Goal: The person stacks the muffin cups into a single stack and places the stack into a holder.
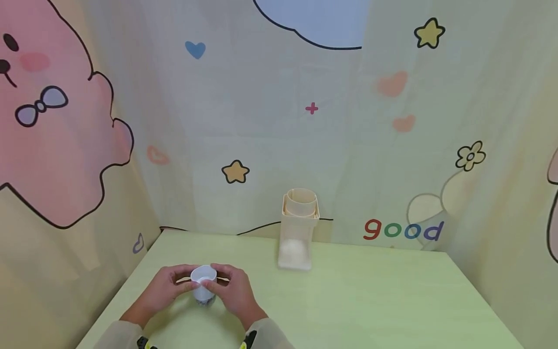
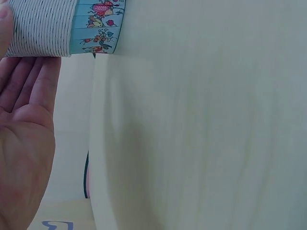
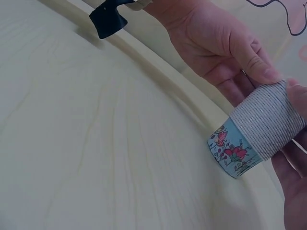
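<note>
A small cup [image 1: 204, 293] stands between the two hands at the left front of the table, its mouth facing up. White cord is wound round most of the cup [image 2: 41, 28], while a light blue band with a flower print shows at its base. My left hand [image 1: 167, 286] grips it from the left, thumb on the near side and fingers behind. From the other side my right hand [image 1: 235, 291] grips the same cup [image 3: 268, 122], thumb also in front. In the right wrist view both thumbs press on the cord near the rim.
A cream-coloured stand [image 1: 295, 242] with a round cup-like holder on top is at the back middle of the table [image 1: 370, 300]. Printed curtains [image 1: 270, 121] hang behind the table and along both sides.
</note>
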### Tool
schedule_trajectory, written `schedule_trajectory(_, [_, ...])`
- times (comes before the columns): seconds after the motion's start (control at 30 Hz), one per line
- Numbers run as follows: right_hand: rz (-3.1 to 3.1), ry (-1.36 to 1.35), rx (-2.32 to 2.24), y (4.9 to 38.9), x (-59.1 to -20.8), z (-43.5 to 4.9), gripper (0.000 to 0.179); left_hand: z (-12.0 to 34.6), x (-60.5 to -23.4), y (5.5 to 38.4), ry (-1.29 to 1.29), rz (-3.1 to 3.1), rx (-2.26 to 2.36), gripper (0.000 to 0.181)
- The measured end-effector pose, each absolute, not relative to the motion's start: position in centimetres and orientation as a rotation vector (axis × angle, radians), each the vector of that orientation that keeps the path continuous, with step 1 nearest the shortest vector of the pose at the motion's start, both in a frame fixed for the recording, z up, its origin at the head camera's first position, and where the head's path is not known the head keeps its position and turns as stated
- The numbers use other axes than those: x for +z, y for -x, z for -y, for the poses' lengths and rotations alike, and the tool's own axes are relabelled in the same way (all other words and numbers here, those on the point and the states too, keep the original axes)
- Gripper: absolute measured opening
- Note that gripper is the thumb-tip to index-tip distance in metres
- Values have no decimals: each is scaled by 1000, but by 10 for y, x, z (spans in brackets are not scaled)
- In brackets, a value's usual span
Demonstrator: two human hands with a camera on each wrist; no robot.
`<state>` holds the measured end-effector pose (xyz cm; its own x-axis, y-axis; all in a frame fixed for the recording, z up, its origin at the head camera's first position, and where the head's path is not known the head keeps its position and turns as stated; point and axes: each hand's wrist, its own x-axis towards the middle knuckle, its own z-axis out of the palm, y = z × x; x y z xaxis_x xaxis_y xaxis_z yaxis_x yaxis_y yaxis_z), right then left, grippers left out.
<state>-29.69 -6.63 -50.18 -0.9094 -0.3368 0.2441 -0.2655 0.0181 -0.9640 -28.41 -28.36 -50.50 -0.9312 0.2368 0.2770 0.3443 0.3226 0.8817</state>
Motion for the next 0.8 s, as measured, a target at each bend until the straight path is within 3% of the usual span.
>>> schedule_trajectory(0.8, [-2034,564,-2227,303,-499,45,40,257,-494,290,386,2466,-1808,51])
